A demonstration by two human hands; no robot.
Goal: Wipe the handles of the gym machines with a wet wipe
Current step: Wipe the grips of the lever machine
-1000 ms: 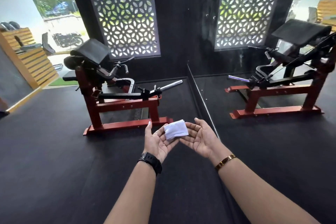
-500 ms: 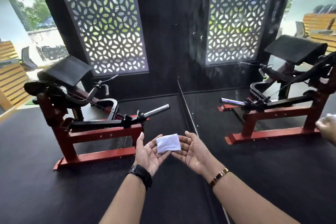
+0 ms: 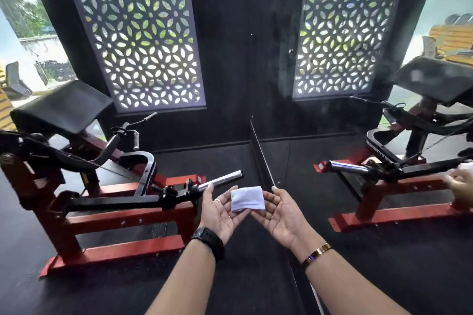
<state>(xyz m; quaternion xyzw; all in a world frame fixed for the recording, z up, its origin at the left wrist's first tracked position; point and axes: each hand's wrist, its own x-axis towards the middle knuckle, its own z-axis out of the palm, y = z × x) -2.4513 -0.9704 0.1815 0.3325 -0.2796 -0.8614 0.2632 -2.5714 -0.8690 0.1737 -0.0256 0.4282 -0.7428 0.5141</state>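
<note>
Both hands are held palm up with the fingers loosely straight; the left hand (image 3: 222, 213) and right hand (image 3: 282, 215) meet at the fingertips. The folded white wipe (image 3: 247, 198) lies across those fingertips, with neither thumb on it. To its left a red gym machine (image 3: 122, 220) stands on the black floor (image 3: 243, 271). Its chrome bar (image 3: 222, 180) ends just beside the left thumb, and its black handles (image 3: 135, 138) sit farther back.
</note>
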